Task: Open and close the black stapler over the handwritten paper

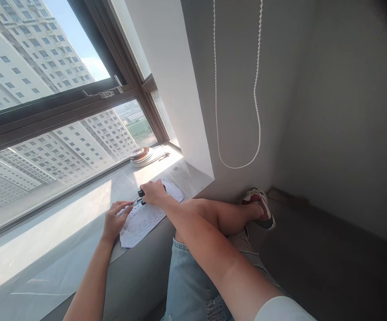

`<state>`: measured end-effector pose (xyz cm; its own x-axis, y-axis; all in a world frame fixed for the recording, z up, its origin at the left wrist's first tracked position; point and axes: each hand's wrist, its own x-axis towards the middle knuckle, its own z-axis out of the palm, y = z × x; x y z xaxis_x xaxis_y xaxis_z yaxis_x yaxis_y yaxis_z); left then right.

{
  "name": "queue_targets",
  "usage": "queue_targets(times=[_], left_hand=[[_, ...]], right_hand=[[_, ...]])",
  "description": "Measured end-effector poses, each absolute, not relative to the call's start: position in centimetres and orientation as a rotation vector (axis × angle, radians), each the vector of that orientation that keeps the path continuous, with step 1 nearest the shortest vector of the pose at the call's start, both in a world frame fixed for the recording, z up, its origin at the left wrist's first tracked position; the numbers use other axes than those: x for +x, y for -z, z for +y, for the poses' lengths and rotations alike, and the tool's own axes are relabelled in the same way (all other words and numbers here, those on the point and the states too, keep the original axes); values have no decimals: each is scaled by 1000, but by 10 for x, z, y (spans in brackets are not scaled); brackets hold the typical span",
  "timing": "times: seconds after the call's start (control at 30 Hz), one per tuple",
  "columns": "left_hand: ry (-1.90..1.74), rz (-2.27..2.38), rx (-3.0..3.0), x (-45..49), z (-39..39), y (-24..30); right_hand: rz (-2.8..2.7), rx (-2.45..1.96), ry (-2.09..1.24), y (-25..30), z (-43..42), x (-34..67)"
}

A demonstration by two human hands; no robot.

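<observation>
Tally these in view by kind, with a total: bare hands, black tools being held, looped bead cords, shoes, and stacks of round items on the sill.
Bare hands, left hand and right hand: 2
Black tool: 1
Looped bead cord: 1
Shoe: 1
Stack of round items: 1
Total: 6

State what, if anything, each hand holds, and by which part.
The right hand grips a black tool around its middle. Whether the left hand holds anything cannot be told.

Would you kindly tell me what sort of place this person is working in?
Probably an upper-floor room: a window ledge serves as worktop, tall buildings stand outside, and a beaded cord hangs nearby.
</observation>
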<state>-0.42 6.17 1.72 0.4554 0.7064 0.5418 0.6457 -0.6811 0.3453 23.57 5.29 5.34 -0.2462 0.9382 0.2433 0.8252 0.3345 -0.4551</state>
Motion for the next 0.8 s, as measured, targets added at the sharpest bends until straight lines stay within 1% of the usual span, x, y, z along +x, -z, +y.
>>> queue_targets(times=[0.27,0.6,0.7,0.8], left_hand=[[-1019,1217,2574,-7,63,-15],[-930,1269,2509,-5,63,-13],[-928,1270,2504,-5,63,-13],[-938,1269,2496,-6,64,-12]], right_hand=[[-2195,-1506,-375,-52,53,234],[-2226,-1488,-343,-48,54,235],[-2141,-1482,-370,-50,52,237],[-1975,-1586,-371,-51,53,239]])
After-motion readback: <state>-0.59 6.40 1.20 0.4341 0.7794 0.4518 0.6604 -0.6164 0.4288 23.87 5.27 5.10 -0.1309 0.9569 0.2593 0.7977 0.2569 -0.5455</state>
